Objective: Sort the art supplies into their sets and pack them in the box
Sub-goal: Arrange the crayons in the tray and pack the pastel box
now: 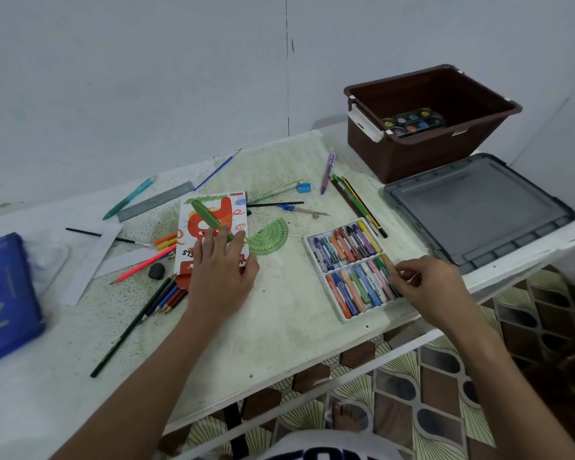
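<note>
So we had the white table (279,313) pretty much covered in art stuff at this point. Our left hand (221,270) was lying on the colored pencil box (211,227) in the middle of the frame, fingers fairly straight and close together, with a green marker (206,215) slanted across the box and its lower end under our fingertips. Couldn't really tell if we were pinching the marker or just pressing on it. A bunch of colored pencils (166,297) stuck out from the box's open bottom end, toward the lower left.

Our right hand (425,287) was over at the right-hand edge of the crayon tray (349,270), fingers curled and pinching one of the crayons in the lower row. The tray had two rows, both looking nearly full.

Upper right of the frame was the brown box (432,127), with a watercolor palette (412,122) already sitting in the bottom. Its grey lid (478,210) lay flat just below it, right of the tray.

Loose bits scattered around: a green protractor (269,240) just right of the pencil box, a blue sharpener (304,187) above it, a purple pen (327,172), a few pencils (356,204) lying together above the tray, a metal ruler (156,200) and teal pen (130,197) toward the upper left, a pink pencil (146,262) and a black eraser (156,271) left of the pencil box. A blue case (4,293) sat at the far left edge.
</note>
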`<move>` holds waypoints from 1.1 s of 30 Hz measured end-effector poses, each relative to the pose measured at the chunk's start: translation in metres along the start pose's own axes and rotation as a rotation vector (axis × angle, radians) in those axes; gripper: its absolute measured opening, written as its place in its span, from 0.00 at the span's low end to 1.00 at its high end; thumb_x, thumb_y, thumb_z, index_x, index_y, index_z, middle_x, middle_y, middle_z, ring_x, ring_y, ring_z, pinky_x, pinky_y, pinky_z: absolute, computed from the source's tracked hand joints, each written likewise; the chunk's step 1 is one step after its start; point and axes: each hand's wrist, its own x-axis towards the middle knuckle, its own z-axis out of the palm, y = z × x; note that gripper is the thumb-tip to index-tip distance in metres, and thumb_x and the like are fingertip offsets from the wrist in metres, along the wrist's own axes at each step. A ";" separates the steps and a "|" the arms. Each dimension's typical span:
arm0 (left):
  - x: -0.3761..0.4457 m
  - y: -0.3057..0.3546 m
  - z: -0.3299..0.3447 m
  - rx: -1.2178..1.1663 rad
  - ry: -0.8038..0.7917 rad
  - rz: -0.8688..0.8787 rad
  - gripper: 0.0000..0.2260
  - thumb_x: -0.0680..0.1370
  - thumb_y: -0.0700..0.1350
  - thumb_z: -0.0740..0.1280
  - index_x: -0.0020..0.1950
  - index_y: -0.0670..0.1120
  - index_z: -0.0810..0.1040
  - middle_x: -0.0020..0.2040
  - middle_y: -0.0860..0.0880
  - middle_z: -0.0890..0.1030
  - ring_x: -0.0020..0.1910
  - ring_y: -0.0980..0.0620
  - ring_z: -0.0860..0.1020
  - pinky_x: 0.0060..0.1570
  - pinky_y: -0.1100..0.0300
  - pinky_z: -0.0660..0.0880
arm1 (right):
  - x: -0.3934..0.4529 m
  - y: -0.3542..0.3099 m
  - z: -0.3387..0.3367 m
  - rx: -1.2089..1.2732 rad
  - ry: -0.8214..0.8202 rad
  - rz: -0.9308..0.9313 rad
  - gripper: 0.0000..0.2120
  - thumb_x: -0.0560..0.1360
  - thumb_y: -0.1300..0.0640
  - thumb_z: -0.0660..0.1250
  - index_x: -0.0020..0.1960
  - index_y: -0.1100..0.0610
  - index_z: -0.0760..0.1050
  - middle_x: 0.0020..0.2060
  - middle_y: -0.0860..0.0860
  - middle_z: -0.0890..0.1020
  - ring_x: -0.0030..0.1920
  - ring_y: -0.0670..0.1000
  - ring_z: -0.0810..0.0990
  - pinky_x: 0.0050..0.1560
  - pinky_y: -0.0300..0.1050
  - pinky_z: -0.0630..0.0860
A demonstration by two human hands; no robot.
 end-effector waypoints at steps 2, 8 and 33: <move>0.000 0.000 0.000 -0.003 -0.001 -0.001 0.25 0.79 0.56 0.55 0.73 0.46 0.68 0.74 0.42 0.66 0.74 0.40 0.60 0.73 0.42 0.55 | 0.000 0.002 0.000 -0.003 0.003 -0.015 0.10 0.75 0.56 0.70 0.53 0.58 0.83 0.44 0.54 0.83 0.35 0.42 0.74 0.40 0.34 0.67; 0.000 -0.001 0.002 0.001 -0.012 -0.001 0.25 0.79 0.56 0.54 0.73 0.46 0.67 0.74 0.42 0.65 0.75 0.41 0.59 0.74 0.42 0.55 | 0.000 0.008 0.001 -0.002 0.020 -0.002 0.09 0.76 0.57 0.69 0.54 0.57 0.83 0.46 0.53 0.84 0.36 0.42 0.74 0.37 0.27 0.64; 0.005 0.005 -0.011 -0.035 -0.071 -0.029 0.25 0.79 0.50 0.57 0.73 0.39 0.66 0.75 0.42 0.65 0.76 0.43 0.58 0.74 0.45 0.50 | 0.003 0.010 0.011 0.241 -0.042 -0.002 0.11 0.76 0.57 0.68 0.58 0.53 0.80 0.39 0.44 0.80 0.39 0.40 0.78 0.36 0.26 0.69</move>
